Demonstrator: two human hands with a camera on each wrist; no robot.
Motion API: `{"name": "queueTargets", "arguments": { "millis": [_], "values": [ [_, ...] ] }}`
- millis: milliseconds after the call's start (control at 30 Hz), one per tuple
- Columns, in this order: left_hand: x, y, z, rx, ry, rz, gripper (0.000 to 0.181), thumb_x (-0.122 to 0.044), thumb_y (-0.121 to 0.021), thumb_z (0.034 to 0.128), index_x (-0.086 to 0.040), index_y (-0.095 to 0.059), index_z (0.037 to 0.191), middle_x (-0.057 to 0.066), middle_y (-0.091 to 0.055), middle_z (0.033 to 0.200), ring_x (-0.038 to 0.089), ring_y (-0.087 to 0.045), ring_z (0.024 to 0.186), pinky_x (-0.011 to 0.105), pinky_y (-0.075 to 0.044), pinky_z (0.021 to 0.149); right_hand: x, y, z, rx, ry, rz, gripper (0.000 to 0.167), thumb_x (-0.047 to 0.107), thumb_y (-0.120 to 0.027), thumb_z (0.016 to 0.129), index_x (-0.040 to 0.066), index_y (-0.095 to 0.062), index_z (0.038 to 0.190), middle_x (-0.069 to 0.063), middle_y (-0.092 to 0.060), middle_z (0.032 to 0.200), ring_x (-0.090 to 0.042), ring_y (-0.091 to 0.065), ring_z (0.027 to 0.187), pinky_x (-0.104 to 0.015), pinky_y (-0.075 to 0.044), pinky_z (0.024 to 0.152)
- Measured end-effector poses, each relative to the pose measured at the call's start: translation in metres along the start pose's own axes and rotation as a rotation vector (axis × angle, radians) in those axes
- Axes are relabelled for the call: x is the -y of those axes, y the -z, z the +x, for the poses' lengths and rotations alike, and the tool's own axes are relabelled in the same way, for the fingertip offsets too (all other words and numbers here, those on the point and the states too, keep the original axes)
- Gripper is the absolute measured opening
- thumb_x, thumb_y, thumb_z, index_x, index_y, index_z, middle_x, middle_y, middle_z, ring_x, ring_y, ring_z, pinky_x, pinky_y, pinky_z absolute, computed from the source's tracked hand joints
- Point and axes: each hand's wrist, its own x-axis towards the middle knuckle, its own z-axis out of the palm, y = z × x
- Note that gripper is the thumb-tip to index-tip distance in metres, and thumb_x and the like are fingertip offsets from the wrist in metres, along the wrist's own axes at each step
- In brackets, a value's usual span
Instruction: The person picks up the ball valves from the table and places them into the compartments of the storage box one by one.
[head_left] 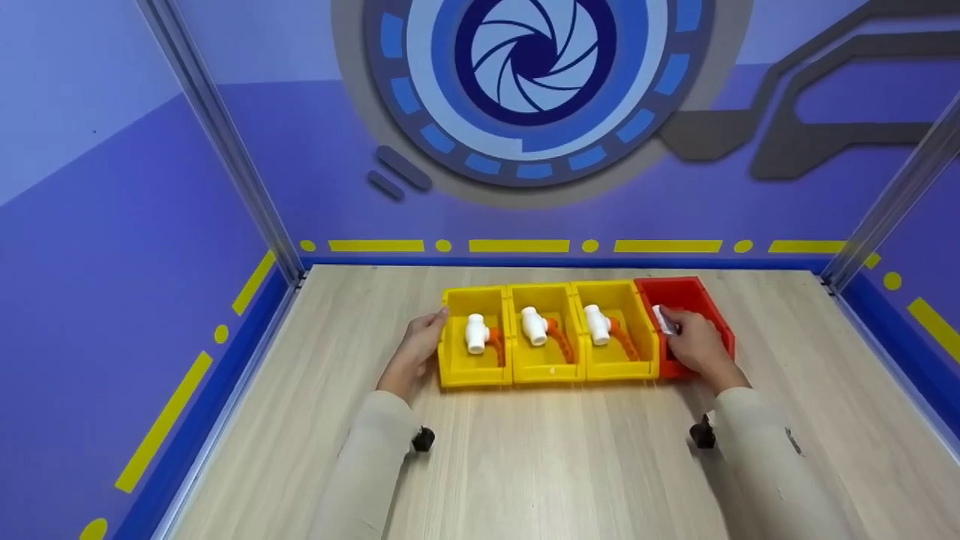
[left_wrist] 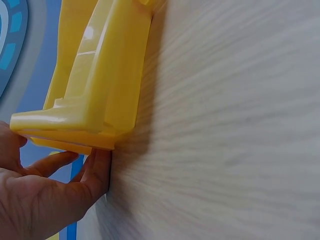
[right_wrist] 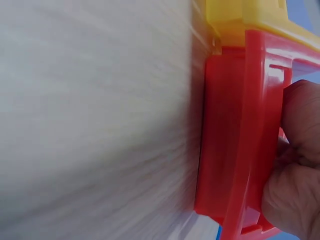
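Note:
Three yellow bins (head_left: 475,377) stand joined side by side, with a red bin (head_left: 670,285) at their right end. Each yellow bin holds a white ball valve with an orange handle: left valve (head_left: 476,334), middle valve (head_left: 535,327), right valve (head_left: 598,325). My left hand (head_left: 420,346) grips the side of the leftmost yellow bin, thumb at its rim, fingers along the outer wall in the left wrist view. My right hand (head_left: 699,344) reaches into the red bin and pinches a white valve (head_left: 663,320), mostly hidden by the fingers.
The bins stand on a light wooden table (head_left: 555,465). Behind it rises a blue and purple printed back wall (head_left: 315,172), with metal posts at both corners. Side panels close off the left and right. A black wrist camera (head_left: 424,439) sits by the left sleeve.

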Motion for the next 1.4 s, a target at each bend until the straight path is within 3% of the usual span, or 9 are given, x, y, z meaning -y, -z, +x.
{"name": "queueTargets", "arguments": {
  "millis": [200, 367, 700, 933, 1400],
  "values": [
    [-0.0012, -0.0003, 0.0029, 0.002, -0.032, 0.022, 0.065, -0.053, -0.047, 0.1123, -0.010, -0.047, 0.161, 0.008, -0.062, 0.145, 0.020, -0.059, 0.125, 0.037, -0.050, 0.114, 0.0019, 0.0012, -0.0012, -0.018, -0.006, -0.007, 0.064, 0.004, -0.059, 0.106, 0.008, -0.034, 0.165, -0.029, -0.039, 0.167, -0.046, -0.051, 0.138, -0.059, -0.047, 0.116],
    [0.0010, 0.0008, 0.0010, 0.004, -0.009, 0.017, 0.067, -0.054, -0.046, 0.1121, -0.010, -0.043, 0.163, 0.008, -0.060, 0.149, 0.020, -0.057, 0.129, 0.040, -0.048, 0.120, 0.0018, 0.0011, -0.0013, 0.010, -0.029, 0.008, 0.066, 0.004, -0.060, 0.106, 0.011, -0.032, 0.165, -0.028, -0.038, 0.169, -0.044, -0.052, 0.137, -0.057, -0.049, 0.116],
    [0.0021, -0.0004, 0.0000, 0.028, -0.043, -0.004, 0.061, -0.050, -0.046, 0.1133, -0.008, -0.050, 0.158, 0.010, -0.062, 0.142, 0.021, -0.061, 0.125, 0.037, -0.053, 0.111, 0.0015, 0.0024, -0.0028, -0.008, -0.020, 0.005, 0.064, 0.004, -0.059, 0.105, 0.010, -0.034, 0.165, -0.028, -0.038, 0.169, -0.048, -0.043, 0.151, -0.061, -0.041, 0.122],
    [0.0027, 0.0001, 0.0010, 0.004, -0.005, -0.014, 0.065, -0.053, -0.047, 0.1123, -0.011, -0.045, 0.162, 0.008, -0.061, 0.147, 0.020, -0.059, 0.129, 0.038, -0.051, 0.116, 0.0035, -0.0015, -0.0010, -0.004, -0.038, 0.018, 0.065, 0.005, -0.060, 0.106, 0.010, -0.033, 0.165, -0.027, -0.037, 0.170, -0.046, -0.046, 0.147, -0.059, -0.041, 0.122],
    [0.0028, -0.0012, -0.0004, 0.006, -0.021, -0.012, 0.065, -0.053, -0.046, 0.1123, -0.011, -0.045, 0.162, 0.009, -0.060, 0.150, 0.021, -0.059, 0.130, 0.039, -0.050, 0.117, 0.0018, -0.0020, 0.0023, -0.004, -0.049, 0.034, 0.065, 0.006, -0.061, 0.106, 0.010, -0.033, 0.165, -0.030, -0.037, 0.169, -0.049, -0.042, 0.151, -0.060, -0.041, 0.121]
  ]
}}
